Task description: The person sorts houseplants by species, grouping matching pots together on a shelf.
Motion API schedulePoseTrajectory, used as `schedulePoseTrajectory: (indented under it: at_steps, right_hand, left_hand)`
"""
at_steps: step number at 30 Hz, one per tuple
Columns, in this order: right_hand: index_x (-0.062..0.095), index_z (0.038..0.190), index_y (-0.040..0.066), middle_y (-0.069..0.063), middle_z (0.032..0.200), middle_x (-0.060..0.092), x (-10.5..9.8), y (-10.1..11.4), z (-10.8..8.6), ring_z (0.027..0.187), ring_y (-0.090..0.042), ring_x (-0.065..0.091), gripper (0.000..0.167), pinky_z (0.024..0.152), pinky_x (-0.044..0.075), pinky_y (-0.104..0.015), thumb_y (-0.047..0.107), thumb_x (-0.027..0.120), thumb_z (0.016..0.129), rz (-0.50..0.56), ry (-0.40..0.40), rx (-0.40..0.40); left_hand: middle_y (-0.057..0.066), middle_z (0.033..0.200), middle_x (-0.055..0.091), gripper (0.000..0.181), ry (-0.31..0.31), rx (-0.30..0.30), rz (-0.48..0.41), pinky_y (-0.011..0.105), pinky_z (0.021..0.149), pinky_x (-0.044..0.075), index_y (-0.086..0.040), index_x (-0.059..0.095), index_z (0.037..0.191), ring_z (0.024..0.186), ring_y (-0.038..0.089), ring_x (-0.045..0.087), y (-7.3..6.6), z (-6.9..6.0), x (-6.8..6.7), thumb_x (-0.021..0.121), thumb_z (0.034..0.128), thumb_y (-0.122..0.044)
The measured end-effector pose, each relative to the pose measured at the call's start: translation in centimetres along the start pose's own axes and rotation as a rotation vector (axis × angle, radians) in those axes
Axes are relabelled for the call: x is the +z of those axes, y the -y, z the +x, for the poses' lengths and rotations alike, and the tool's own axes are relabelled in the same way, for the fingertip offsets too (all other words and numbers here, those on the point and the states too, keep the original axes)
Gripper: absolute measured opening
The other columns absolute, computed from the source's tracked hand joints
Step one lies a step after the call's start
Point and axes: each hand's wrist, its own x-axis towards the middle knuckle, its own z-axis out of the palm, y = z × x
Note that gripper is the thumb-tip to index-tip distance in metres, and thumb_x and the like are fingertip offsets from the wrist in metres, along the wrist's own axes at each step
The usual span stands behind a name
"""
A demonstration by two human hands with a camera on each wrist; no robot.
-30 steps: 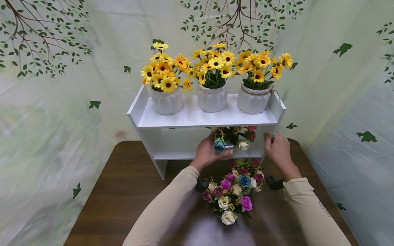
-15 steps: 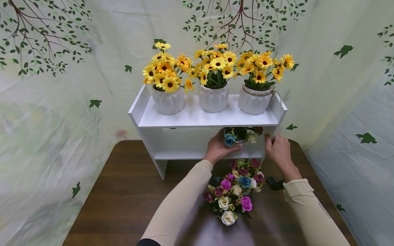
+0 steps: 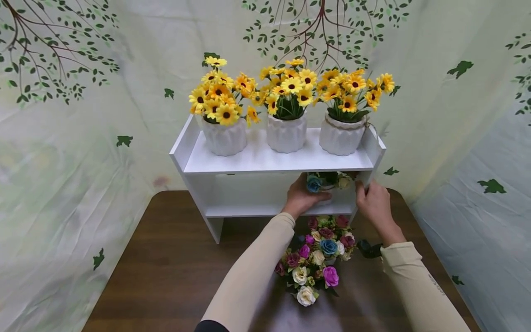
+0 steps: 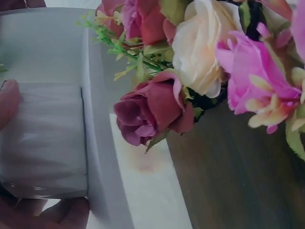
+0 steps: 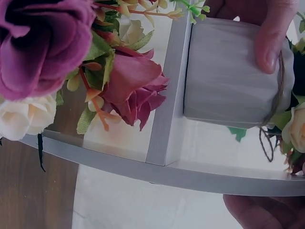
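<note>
My left hand [image 3: 304, 197] grips a white ribbed flower pot [image 5: 228, 71] on the middle level of a white shelf unit [image 3: 249, 211]. Its thumb lies across the pot near a twine tie, and the base appears to meet the board. A blue rose [image 3: 314, 184] and a pale rose show above that pot; the upper board hides the rest. My right hand [image 3: 374, 201] holds the unit's right side panel [image 5: 200, 176], with fingers on the outer face. Just in front, mixed artificial roses [image 3: 317, 257] stand on the table, their pots mostly hidden.
Three white pots of yellow daisy-like flowers [image 3: 287, 133] line the top shelf between raised side panels. Beneath the unit is a brown wooden table [image 3: 166, 267]. A leaf-printed cloth [image 3: 141, 92] hangs close behind and around it.
My left hand has carried the flower pot rightward and slightly deeper into the middle level, toward the right panel. My right hand stays on the panel.
</note>
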Motion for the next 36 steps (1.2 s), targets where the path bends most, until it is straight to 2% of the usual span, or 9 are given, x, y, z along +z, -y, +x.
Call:
schedulePoseTrajectory:
  at_steps: [5, 8, 13, 16, 20, 25, 30, 33, 36]
  right_hand:
    - [0.054, 0.082, -0.007, -0.033, 0.071, 0.061, 0.2, -0.1, 0.0, 0.067, -0.051, 0.062, 0.026, 0.059, 0.047, -0.061, 0.012, 0.048, 0.100, 0.002, -0.011, -0.014]
    - [0.053, 0.081, -0.007, -0.033, 0.071, 0.061, 0.2, -0.1, 0.0, 0.067, -0.051, 0.062, 0.026, 0.060, 0.046, -0.062, 0.011, 0.049, 0.099, 0.001, -0.020, -0.020]
    - [0.054, 0.082, -0.008, -0.034, 0.073, 0.062, 0.1, 0.0, 0.0, 0.069, -0.052, 0.062, 0.026, 0.061, 0.046, -0.062, 0.011, 0.049, 0.099, -0.001, -0.015, -0.008]
    - [0.055, 0.083, -0.008, -0.035, 0.075, 0.063, 0.1, 0.0, 0.0, 0.070, -0.053, 0.063, 0.026, 0.062, 0.047, -0.063, 0.012, 0.049, 0.099, -0.003, -0.005, -0.002]
    - [0.055, 0.083, -0.008, -0.036, 0.076, 0.063, 0.1, -0.1, 0.0, 0.068, -0.052, 0.062, 0.026, 0.059, 0.047, -0.062, 0.011, 0.048, 0.099, 0.009, -0.002, -0.013]
    - [0.056, 0.085, -0.008, -0.036, 0.077, 0.064, 0.1, -0.1, 0.1, 0.067, -0.052, 0.062, 0.025, 0.059, 0.048, -0.062, 0.011, 0.047, 0.099, 0.018, -0.010, -0.030]
    - [0.057, 0.087, -0.010, -0.037, 0.080, 0.064, 0.1, -0.1, 0.0, 0.072, -0.054, 0.063, 0.026, 0.062, 0.048, -0.064, 0.011, 0.047, 0.099, 0.013, -0.004, -0.019]
    - [0.057, 0.087, -0.010, -0.038, 0.081, 0.064, 0.1, -0.1, 0.0, 0.072, -0.054, 0.064, 0.027, 0.063, 0.049, -0.064, 0.012, 0.047, 0.099, 0.013, -0.003, -0.015]
    - [0.057, 0.087, -0.010, -0.037, 0.081, 0.064, 0.1, -0.1, 0.0, 0.072, -0.054, 0.063, 0.027, 0.063, 0.048, -0.064, 0.012, 0.047, 0.099, 0.012, -0.004, -0.015]
  left_hand:
    - [0.013, 0.155, 0.044, 0.103, 0.006, 0.004, -0.040, 0.041, 0.118, 0.038, -0.011, 0.027, 0.157, 0.143, 0.030, 0.044, -0.1, 0.0, 0.1, 0.087, 0.0744, -0.029]
    - [0.013, 0.154, 0.045, 0.103, 0.001, 0.010, -0.033, 0.041, 0.117, 0.038, -0.009, 0.027, 0.157, 0.142, 0.030, 0.045, -0.4, 0.0, 0.3, 0.087, 0.0749, -0.029]
    - [0.013, 0.154, 0.045, 0.102, -0.008, -0.014, -0.007, 0.041, 0.116, 0.040, -0.010, 0.025, 0.157, 0.141, 0.030, 0.045, -0.5, -0.1, 0.7, 0.085, 0.0767, -0.031]
    - [0.013, 0.156, 0.043, 0.104, 0.002, -0.019, 0.029, 0.041, 0.117, 0.039, -0.010, 0.023, 0.158, 0.143, 0.030, 0.044, -0.3, -0.1, 0.7, 0.085, 0.0767, -0.031]
    - [0.014, 0.157, 0.040, 0.107, 0.032, 0.014, 0.104, 0.040, 0.117, 0.039, -0.008, 0.019, 0.158, 0.143, 0.030, 0.044, -0.1, -0.1, 0.5, 0.085, 0.0763, -0.030]
    - [0.015, 0.156, 0.041, 0.102, 0.048, 0.044, 0.156, 0.039, 0.116, 0.041, -0.006, 0.021, 0.157, 0.140, 0.031, 0.047, -0.1, -0.2, -0.1, 0.082, 0.0789, -0.029]
    - [0.017, 0.157, 0.039, 0.094, 0.061, 0.055, 0.215, 0.041, 0.117, 0.039, -0.005, 0.025, 0.156, 0.142, 0.033, 0.044, 0.2, -1.0, -1.5, 0.076, 0.0830, -0.033]
    - [0.016, 0.156, 0.042, 0.084, 0.078, 0.077, 0.235, 0.044, 0.116, 0.040, -0.006, 0.031, 0.154, 0.142, 0.033, 0.044, 0.4, -2.2, -3.4, 0.073, 0.0869, -0.033]
    - [0.014, 0.151, 0.048, 0.069, 0.070, 0.134, 0.238, 0.047, 0.110, 0.045, -0.006, 0.041, 0.149, 0.137, 0.033, 0.050, 1.0, -3.8, -5.5, 0.070, 0.0907, -0.029]
